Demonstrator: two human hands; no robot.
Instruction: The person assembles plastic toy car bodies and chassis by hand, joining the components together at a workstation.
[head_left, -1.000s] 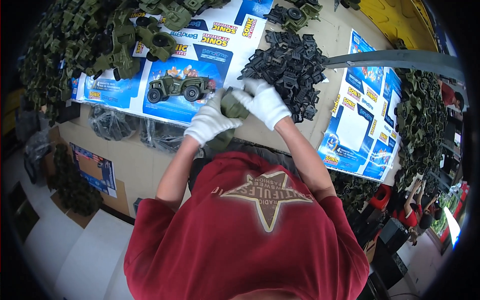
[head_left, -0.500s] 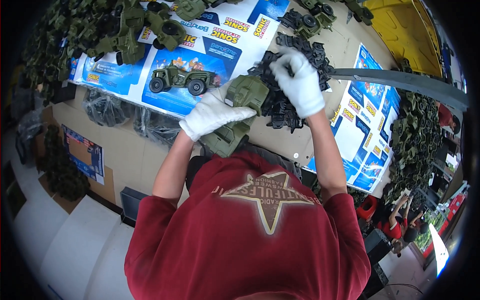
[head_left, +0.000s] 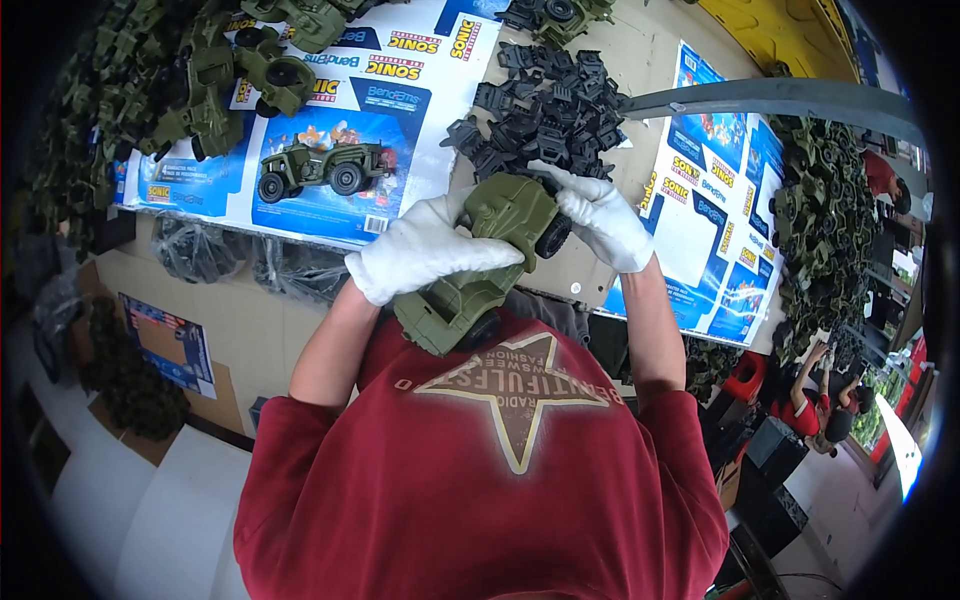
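Observation:
My left hand, in a white glove, is wrapped round an olive-green toy truck, tilted with its front pointing away to the right. One black wheel of the truck faces my right hand, also gloved in white. The right fingers are closed at the truck's front, where a small black edge shows at their tips; the glove hides most of that part. Just beyond lies a heap of small black plastic parts. Another green toy truck stands on the printed blue-and-white sheet to the left.
Piles of green toy trucks cover the far left, with more trucks at the right. A grey metal bar crosses above the table from the right. Beneath it lies another printed sheet. A yellow bin stands at the back right.
My right hand has come down from the black heap to the truck's front. The left hand still holds the truck. The whole view has shifted slightly.

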